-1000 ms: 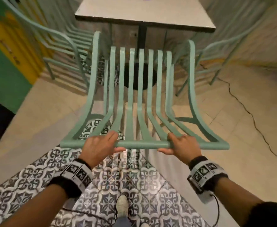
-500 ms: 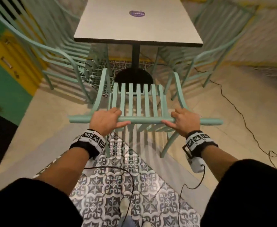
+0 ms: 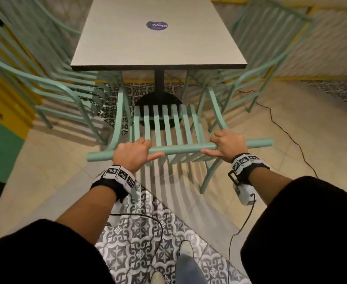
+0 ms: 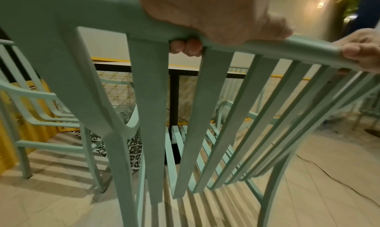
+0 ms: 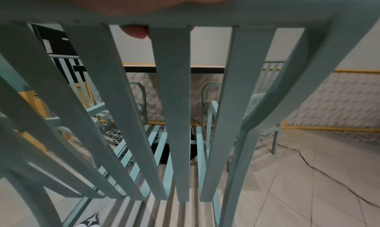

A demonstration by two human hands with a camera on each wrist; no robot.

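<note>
Beige-tiled floor (image 3: 51,160), patterned strip underfoot. Mint slatted chair (image 3: 180,148) upright just short of the near edge of the table (image 3: 158,44), seat facing its pedestal. Left hand (image 3: 132,153) wrapped round the top rail near the left end, right hand (image 3: 228,145) wrapped round it near the right end (fingertips curl underneath, showing between the slats).

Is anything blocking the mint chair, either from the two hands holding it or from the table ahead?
Nothing visible. The left hand and right hand grip the chair directly by its top rail. Ahead, only the round black base of the table lies by the seat's front; neighbouring chairs stand off to both sides.
</note>
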